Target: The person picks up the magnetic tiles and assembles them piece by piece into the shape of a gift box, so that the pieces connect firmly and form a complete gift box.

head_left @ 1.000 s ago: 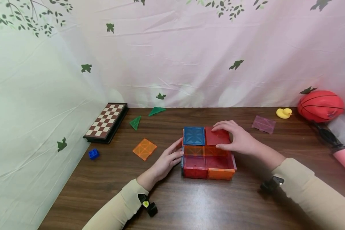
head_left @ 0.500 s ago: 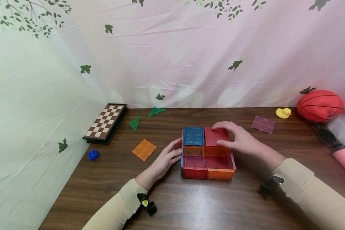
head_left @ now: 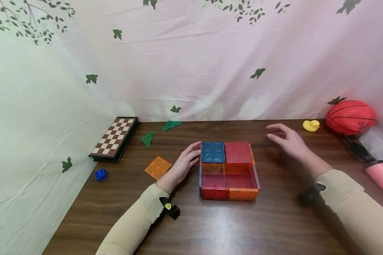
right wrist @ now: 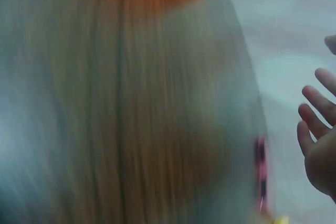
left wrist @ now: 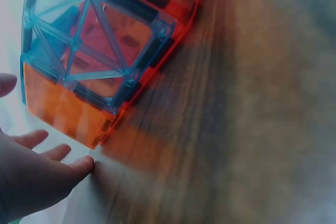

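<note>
Apparently mid-build, left hand (head_left: 181,165) and right hand (head_left: 290,142), spread, are flanking translucent multicoloured plastic-tile box (head_left: 237,168), nine and two o'clock, likely needing tile-pinch next.

backdrop (head_left: 178,63): pale, pink-tinged — creased (green leaf prints (head_left: 257,73)) | table (head_left: 274,226): brown wood grain | light: whitish glare (head_left: 219,223)

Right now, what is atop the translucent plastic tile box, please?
A blue plastic square and a red plastic square cover its rear half; in the head view, they hide what's beneath.
</note>
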Available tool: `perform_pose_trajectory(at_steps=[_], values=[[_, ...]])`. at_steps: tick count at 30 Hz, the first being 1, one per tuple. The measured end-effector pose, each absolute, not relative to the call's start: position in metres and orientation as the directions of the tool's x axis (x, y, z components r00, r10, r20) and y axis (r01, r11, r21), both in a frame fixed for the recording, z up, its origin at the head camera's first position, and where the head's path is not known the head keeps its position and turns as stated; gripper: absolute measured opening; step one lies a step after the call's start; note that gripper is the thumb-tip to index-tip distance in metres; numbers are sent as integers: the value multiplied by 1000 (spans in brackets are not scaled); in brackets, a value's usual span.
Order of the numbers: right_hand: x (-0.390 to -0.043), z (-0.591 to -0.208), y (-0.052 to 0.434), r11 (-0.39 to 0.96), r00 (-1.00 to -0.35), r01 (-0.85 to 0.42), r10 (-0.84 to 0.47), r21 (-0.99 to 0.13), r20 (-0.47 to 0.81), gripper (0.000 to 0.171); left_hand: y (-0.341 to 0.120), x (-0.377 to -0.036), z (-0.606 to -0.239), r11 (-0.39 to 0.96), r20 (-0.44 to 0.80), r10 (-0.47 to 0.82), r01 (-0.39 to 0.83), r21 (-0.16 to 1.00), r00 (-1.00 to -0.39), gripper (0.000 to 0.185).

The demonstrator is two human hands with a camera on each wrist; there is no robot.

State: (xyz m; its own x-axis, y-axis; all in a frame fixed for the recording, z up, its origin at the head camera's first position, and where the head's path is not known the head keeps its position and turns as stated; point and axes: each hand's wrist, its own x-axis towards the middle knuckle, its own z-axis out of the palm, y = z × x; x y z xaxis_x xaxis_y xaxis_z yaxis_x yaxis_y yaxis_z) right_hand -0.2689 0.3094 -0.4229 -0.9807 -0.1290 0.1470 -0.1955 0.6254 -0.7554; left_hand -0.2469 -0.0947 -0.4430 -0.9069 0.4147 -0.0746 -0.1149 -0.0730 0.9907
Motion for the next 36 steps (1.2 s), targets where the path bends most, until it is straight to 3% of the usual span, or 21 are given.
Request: perform_pose_trajectory(at_steps=[10, 19, 30, 36], values=[[-284, -449, 379, 811, -988, -149, -102, -565, 114, 65, -86, -254, -443, -89, -91, 455, -146, 985, -886, 54], [-283, -452, 390, 849, -984, -174, -133, -499, 118, 64, -87, -255, -445, -73, -67, 447, -111, 991, -892, 46], [-264, -426, 355, 778, -995, -98, -79, -620, 59, 73, -86, -256, -447, -96, -86, 424, -139, 986, -901, 44], [-243, -393, 305, 710, -981, -194, -141, -677, 134, 62, -87, -258, -450, -141, -69, 424, -142, 980, -903, 44]])
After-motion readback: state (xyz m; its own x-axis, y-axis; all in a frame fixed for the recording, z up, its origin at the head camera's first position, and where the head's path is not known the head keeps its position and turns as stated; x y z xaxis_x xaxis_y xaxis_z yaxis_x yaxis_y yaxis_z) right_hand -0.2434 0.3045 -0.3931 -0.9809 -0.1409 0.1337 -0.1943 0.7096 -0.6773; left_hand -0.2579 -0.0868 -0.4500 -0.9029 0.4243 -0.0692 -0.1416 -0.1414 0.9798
